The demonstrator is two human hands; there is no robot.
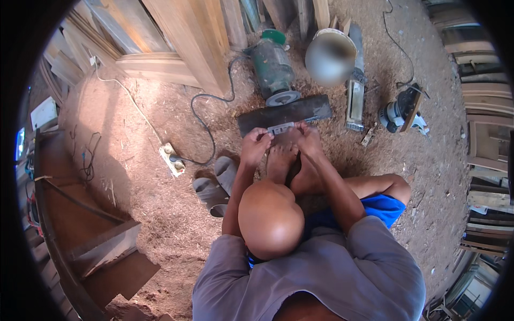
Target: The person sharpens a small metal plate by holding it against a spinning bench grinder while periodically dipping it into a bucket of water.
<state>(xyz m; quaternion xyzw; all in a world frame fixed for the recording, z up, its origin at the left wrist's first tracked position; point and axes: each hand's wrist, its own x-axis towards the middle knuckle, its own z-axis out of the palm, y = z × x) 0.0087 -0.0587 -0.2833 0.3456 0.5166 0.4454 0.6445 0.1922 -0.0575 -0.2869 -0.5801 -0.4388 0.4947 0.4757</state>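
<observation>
A short, grey metal plate with slots (281,128), blade-like in shape, spans the gap between my hands. My left hand (257,143) pinches its left end, and my right hand (309,140) has fingers closed at its right end. Just beyond it lies a long dark block (313,109) on the ground. A green electric motor (272,64) stands behind the block, its round grinding disc (283,98) facing me above the block's far edge. My bare feet rest just below the plate.
A white bucket (327,32) stands right of the motor, near a long metal tool (355,104) and a power tool (394,115). A cable runs left to a socket strip (172,160) beside sandals (210,193). Wood boards (187,32) lean at the back; sawdust covers the floor.
</observation>
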